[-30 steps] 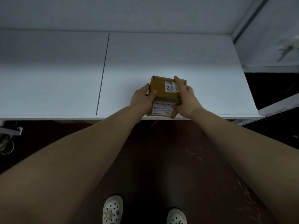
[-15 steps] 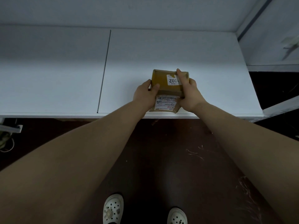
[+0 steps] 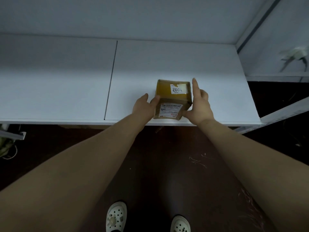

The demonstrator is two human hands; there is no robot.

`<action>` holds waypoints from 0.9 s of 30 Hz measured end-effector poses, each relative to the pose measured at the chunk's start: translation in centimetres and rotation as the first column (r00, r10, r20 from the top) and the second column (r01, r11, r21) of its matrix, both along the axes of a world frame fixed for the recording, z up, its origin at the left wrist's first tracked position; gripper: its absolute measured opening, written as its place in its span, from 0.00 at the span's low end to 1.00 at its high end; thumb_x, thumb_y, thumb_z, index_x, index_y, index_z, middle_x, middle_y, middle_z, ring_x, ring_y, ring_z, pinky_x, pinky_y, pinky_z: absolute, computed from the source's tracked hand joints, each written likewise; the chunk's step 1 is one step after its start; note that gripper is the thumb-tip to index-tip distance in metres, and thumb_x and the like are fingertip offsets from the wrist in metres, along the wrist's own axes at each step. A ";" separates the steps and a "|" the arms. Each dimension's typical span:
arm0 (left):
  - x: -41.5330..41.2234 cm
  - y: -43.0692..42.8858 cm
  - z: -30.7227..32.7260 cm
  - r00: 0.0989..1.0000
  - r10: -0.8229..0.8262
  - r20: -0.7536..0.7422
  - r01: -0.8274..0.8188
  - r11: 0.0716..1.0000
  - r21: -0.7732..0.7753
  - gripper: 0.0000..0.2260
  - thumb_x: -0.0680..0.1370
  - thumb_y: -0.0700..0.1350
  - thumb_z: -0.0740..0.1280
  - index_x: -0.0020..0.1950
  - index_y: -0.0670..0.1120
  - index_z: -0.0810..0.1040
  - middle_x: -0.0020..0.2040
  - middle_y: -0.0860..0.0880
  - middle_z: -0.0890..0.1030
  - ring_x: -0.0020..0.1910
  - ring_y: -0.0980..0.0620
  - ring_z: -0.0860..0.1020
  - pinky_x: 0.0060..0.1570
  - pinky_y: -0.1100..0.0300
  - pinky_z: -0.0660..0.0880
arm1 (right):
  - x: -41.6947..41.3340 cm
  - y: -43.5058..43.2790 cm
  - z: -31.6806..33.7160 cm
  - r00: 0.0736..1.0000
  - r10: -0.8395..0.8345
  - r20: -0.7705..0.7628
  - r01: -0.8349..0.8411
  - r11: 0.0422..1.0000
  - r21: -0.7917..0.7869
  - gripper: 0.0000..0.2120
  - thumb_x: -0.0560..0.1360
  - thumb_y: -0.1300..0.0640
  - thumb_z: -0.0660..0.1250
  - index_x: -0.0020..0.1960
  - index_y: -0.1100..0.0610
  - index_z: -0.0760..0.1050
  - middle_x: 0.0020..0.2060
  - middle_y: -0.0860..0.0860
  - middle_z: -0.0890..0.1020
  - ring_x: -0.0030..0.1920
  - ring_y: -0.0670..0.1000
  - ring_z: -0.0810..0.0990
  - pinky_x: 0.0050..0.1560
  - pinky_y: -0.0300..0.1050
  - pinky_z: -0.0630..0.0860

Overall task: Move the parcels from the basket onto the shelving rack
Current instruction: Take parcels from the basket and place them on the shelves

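A small brown cardboard parcel (image 3: 173,97) with a white "002" sticker on top and a shipping label on its front stands on the white shelf board (image 3: 167,61), close to the front edge. My left hand (image 3: 143,108) rests against its left side, thumb touching the top left corner. My right hand (image 3: 199,108) is beside its right side with the index finger straight and slightly off the box, and its thumb touches the lower front corner. The basket is not in view.
A seam (image 3: 111,81) splits the shelf into two boards. A metal rack post (image 3: 254,22) rises at the back right. Below the shelf lie dark floor (image 3: 167,164), my white shoes (image 3: 116,216) and some cables (image 3: 6,144) at the far left.
The parcel has come down to rest flat on the shelf. Both hands have loosened from it, and the right fingers have lifted off its top.
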State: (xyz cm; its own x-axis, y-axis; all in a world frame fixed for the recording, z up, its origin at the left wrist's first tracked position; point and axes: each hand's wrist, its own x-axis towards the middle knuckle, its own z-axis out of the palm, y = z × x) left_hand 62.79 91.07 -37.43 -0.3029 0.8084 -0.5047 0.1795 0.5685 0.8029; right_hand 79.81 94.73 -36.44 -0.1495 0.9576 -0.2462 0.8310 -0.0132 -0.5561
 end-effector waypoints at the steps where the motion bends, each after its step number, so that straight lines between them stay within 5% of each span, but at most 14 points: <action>1: -0.2 -0.9 0.9 1.000 0.008 0.007 -0.008 1.000 -0.010 0.32 0.79 0.56 0.63 0.78 0.45 0.57 0.76 0.44 0.61 0.72 0.44 0.65 0.68 0.46 0.67 | -0.1 -0.9 0.8 1.000 -0.003 0.009 0.002 1.000 0.021 0.51 0.71 0.61 0.73 0.78 0.45 0.39 0.74 0.56 0.54 0.70 0.58 0.66 0.64 0.54 0.70; 10: -5.6 -15.7 15.3 0.975 -0.059 -0.216 0.041 0.995 -0.086 0.29 0.79 0.47 0.66 0.77 0.46 0.58 0.73 0.46 0.66 0.70 0.49 0.68 0.68 0.59 0.64 | -7.1 -12.0 12.8 0.933 0.356 0.041 -0.352 0.932 -0.081 0.41 0.73 0.58 0.71 0.77 0.51 0.50 0.73 0.55 0.57 0.72 0.56 0.62 0.67 0.51 0.65; 14: -10.3 -25.6 20.9 0.927 -0.026 -0.373 -0.034 0.987 -0.155 0.28 0.79 0.45 0.64 0.77 0.47 0.59 0.71 0.44 0.68 0.69 0.47 0.68 0.64 0.60 0.66 | -13.8 -18.2 17.9 0.807 0.590 -0.002 -0.586 0.802 -0.112 0.38 0.73 0.53 0.71 0.77 0.51 0.54 0.73 0.55 0.58 0.71 0.54 0.63 0.67 0.46 0.64; 19: -18.1 -39.7 25.5 0.830 -0.020 -0.558 -0.199 0.923 -0.329 0.30 0.77 0.46 0.64 0.77 0.51 0.56 0.71 0.43 0.65 0.70 0.42 0.64 0.71 0.44 0.60 | -24.8 -28.8 22.5 0.601 0.798 -0.033 -0.795 0.593 -0.129 0.38 0.71 0.50 0.73 0.75 0.52 0.60 0.70 0.55 0.65 0.67 0.53 0.67 0.63 0.46 0.67; 23: -25.3 -51.8 28.4 0.748 0.088 -0.658 -0.385 0.865 -0.321 0.28 0.76 0.47 0.64 0.76 0.51 0.60 0.71 0.44 0.66 0.71 0.42 0.63 0.72 0.40 0.54 | -34.9 -39.6 25.3 0.442 0.896 -0.047 -0.894 0.435 -0.108 0.38 0.71 0.51 0.73 0.75 0.52 0.60 0.71 0.54 0.64 0.70 0.52 0.66 0.66 0.43 0.65; 27: -32.0 -62.9 30.0 0.699 0.213 -0.683 -0.542 0.780 -0.312 0.25 0.76 0.49 0.65 0.73 0.50 0.64 0.69 0.45 0.69 0.69 0.42 0.67 0.70 0.43 0.58 | -44.2 -50.0 27.0 0.277 0.959 -0.053 -0.958 0.271 -0.098 0.35 0.72 0.51 0.72 0.74 0.53 0.61 0.71 0.54 0.64 0.69 0.52 0.67 0.65 0.43 0.65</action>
